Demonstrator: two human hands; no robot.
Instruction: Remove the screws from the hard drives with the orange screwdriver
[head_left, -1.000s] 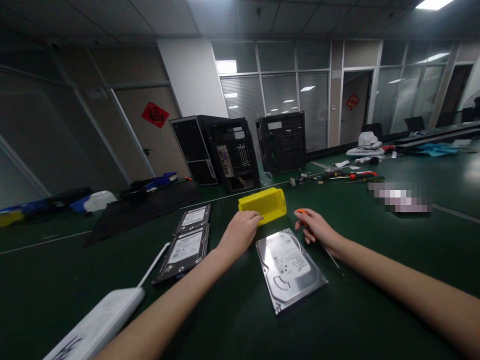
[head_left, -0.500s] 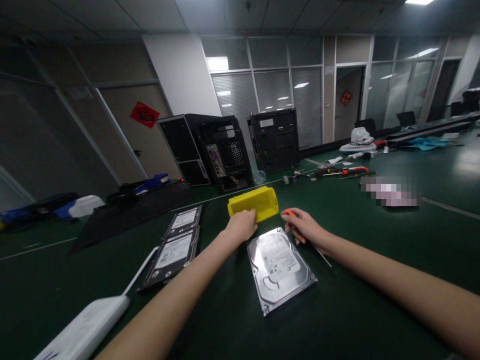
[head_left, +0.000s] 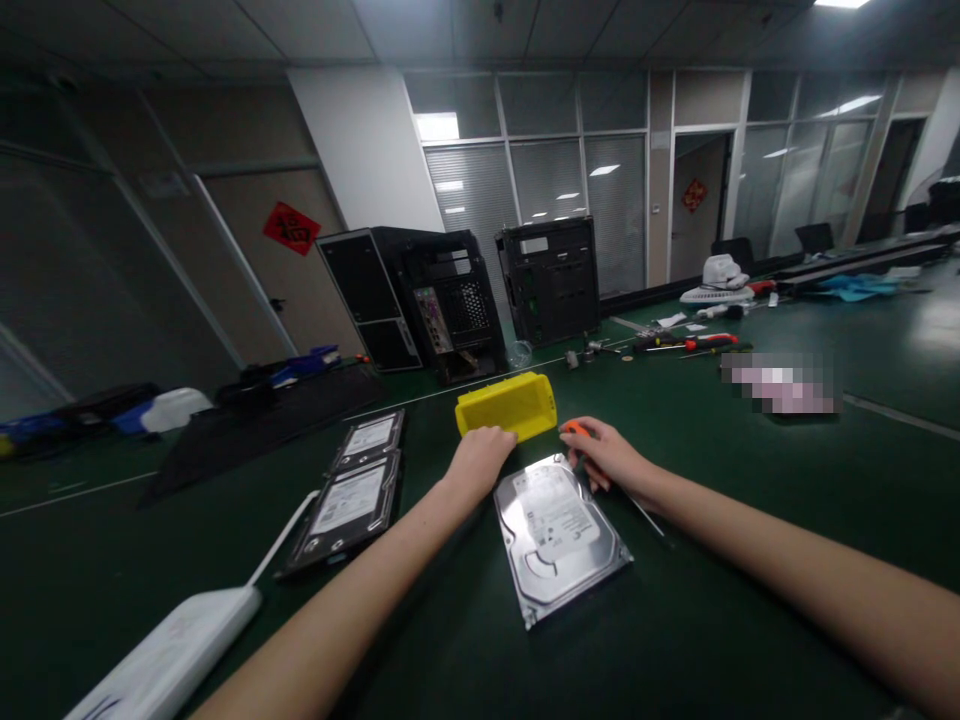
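A silver hard drive lies label side up on the green table, its far edge between my two hands. My left hand is closed just beyond its far left corner, against the near side of a yellow plastic tray. Its fingertips are hidden, so what they hold, if anything, does not show. My right hand is wrapped round an orange-handled screwdriver, beside the drive's far right corner. The screwdriver's thin shaft points back under the wrist, toward the lower right. The tray's inside looks bare where it shows.
Two more hard drives lie in a row to the left, near a white power strip with its cord. Two black computer cases stand at the back. Loose hand tools and a pixelated pink object lie to the right.
My left hand has drawn back from inside the yellow tray to its near side and sits a little lower. My right hand has barely shifted and still grips the screwdriver.
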